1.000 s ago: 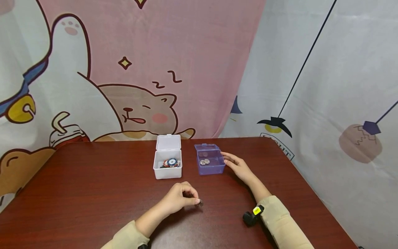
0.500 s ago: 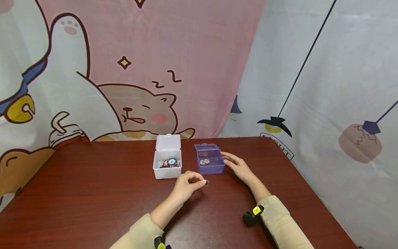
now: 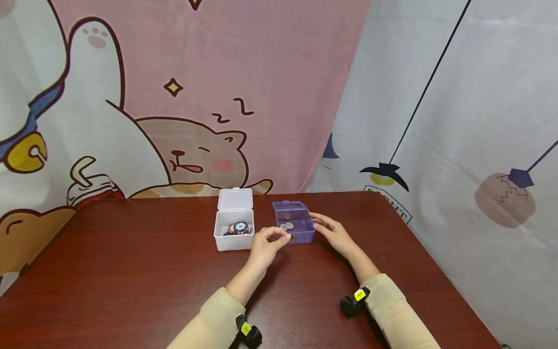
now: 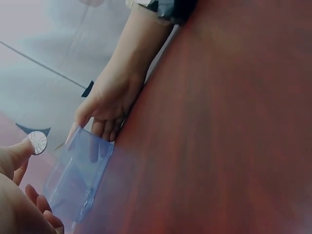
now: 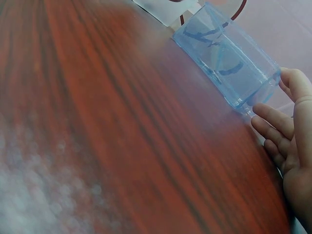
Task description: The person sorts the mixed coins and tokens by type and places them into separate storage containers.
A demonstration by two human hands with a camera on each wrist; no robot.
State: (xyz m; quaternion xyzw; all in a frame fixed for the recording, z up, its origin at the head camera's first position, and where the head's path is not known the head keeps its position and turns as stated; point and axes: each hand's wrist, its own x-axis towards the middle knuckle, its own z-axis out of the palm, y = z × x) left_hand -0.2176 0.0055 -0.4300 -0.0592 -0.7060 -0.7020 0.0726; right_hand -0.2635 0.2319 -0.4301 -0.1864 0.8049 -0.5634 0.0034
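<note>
A silver coin [image 3: 293, 238] [image 4: 37, 143] is pinched between thumb and fingertip of my left hand [image 3: 265, 245], at the near side of an open translucent purple box [image 3: 307, 236]. Inside that box lie other silver coins [image 3: 287, 226]; its hinged lid [image 3: 289, 206] leans back. My right hand [image 3: 336, 236] [image 5: 290, 141] touches the box's right side with fairly straight fingers, holding no separate object. In the left wrist view the clear-blue box wall [image 4: 80, 175] shows behind the coin, with the right hand's fingers against its far end.
To the left stands an open white box [image 3: 235, 244] with several poker chips [image 3: 240, 228] inside, its lid upright. Both boxes rest on a reddish-brown table [image 3: 131, 271]. A printed cartoon curtain [image 3: 279, 97] hangs behind the table's far edge.
My left hand has carried the coin forward and slightly right, from low over the near table to the purple box's front. The right hand and both boxes stay in place.
</note>
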